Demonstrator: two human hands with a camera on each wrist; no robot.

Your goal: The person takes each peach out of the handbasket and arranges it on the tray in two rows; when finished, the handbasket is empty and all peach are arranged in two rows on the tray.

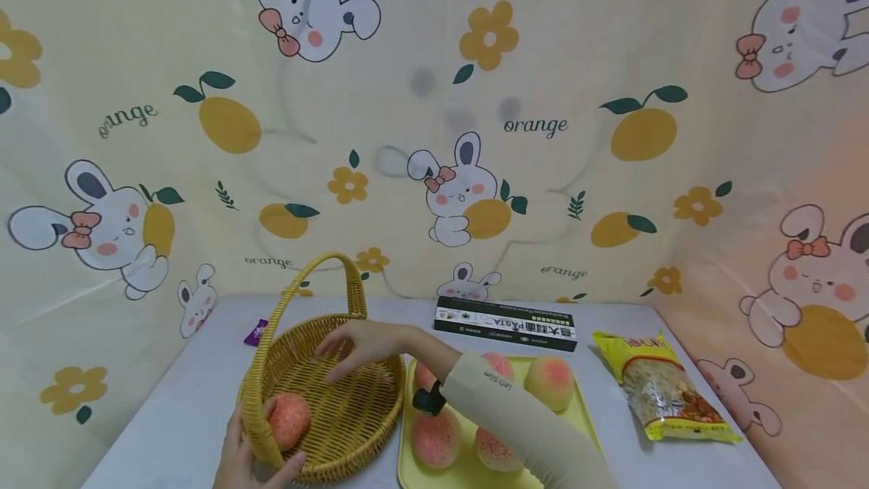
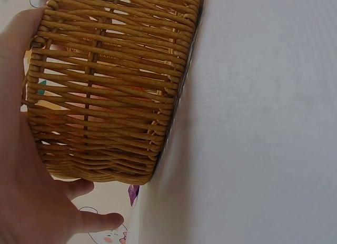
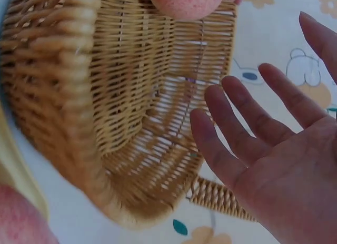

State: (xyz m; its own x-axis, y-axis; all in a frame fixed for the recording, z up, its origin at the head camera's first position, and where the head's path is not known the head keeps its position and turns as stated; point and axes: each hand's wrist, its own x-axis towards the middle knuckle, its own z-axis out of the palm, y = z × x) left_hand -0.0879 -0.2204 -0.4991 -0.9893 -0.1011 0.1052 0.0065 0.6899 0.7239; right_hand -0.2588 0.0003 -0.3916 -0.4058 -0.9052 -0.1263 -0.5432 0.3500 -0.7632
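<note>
A woven wicker basket (image 1: 346, 391) with a tall arched handle stands at the left of the table. One pink peach (image 1: 289, 421) lies inside it, against the left wall. My left hand (image 1: 247, 455) grips the basket's near left rim; in the left wrist view the hand (image 2: 31, 165) wraps along the rim, two fingers showing past the weave. Over the basket's opening hovers my right hand (image 1: 366, 345), its fingers spread and nothing in them. The right wrist view shows that palm (image 3: 289, 160) bare, beside the basket's inner wall.
Right of the basket, a yellow tray (image 1: 587, 429) holds several peaches (image 1: 437, 440), partly hidden under my right forearm. A black and white pasta box (image 1: 505, 323) lies behind the tray. A yellow food packet (image 1: 661, 387) lies at the right, a small purple packet (image 1: 256, 333) at the far left.
</note>
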